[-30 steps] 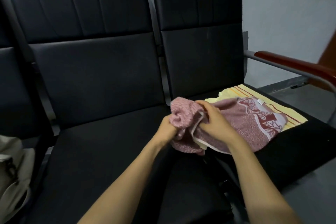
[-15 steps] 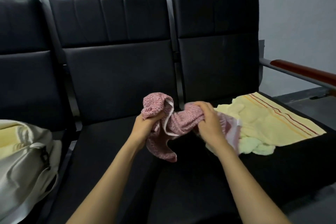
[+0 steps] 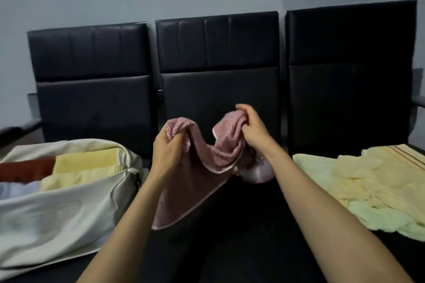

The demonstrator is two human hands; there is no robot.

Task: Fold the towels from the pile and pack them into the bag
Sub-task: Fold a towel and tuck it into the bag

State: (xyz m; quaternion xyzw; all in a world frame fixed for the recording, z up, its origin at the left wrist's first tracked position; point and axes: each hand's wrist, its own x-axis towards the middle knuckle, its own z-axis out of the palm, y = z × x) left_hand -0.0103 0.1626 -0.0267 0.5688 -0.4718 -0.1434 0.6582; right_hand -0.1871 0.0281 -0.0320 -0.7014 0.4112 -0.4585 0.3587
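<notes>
**Pink towel: handling**

Left hand (image 3: pixel 167 151) and right hand (image 3: pixel 251 128) each bunch the pink towel (image 3: pixel 207 156) in curled fingers, right of the bag (image 3: pixel 57 209). Soft, light, limp; likely best gripped at corners

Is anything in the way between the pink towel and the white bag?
Nothing visible blocks it. The pink woven towel, gripped by the left hand and right hand, hangs above the black seat. The open white cloth bag lies to its left, partly filled with folded towels.
</notes>
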